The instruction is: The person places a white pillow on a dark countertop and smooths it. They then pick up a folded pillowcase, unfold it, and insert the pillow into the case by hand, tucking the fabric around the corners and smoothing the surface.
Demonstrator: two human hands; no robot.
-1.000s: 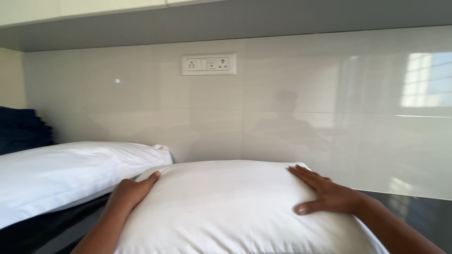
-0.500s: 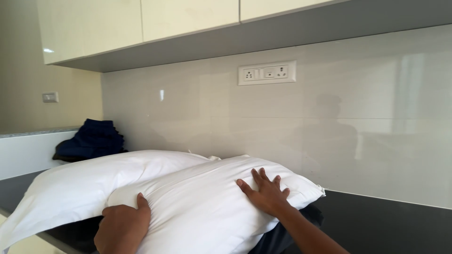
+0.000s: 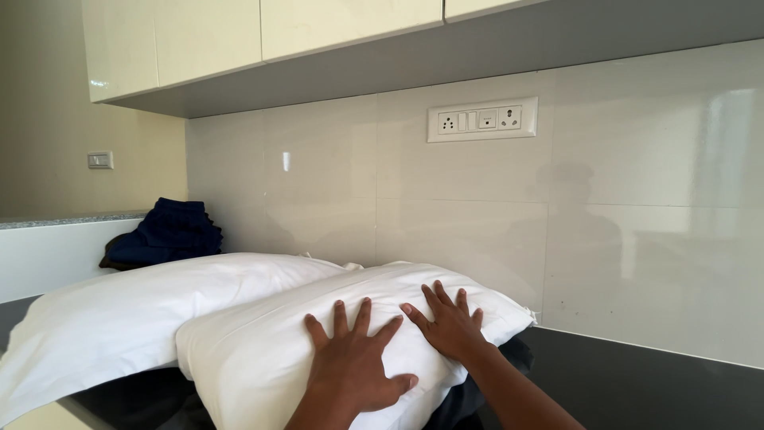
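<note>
both hands lie flat, palms down, on the near white pillow — neither one pinches or clasps anything. the left hand rests on the pillow's front slope with fingers spread wide and the thumb stuck out to the right. the right hand sits just beside it, a little further back toward the pillow's right end, fingers fanned open and pressed onto the fabric. the two hands are close, almost touching at thumb and forefinger.

that pillow lies across a dark countertop, its right corner near the tiled backsplash. a dark cloth shows under its right end. a second white pillow lies to the left and slightly behind, touching the first along its upper edge, partly overlapped by it.

further left, a folded pile of navy clothes sits in the corner against the wall — well apart from the hands. a white socket panel is set in the backsplash above, under cream wall cabinets. a small light switch is on the side wall.
</note>
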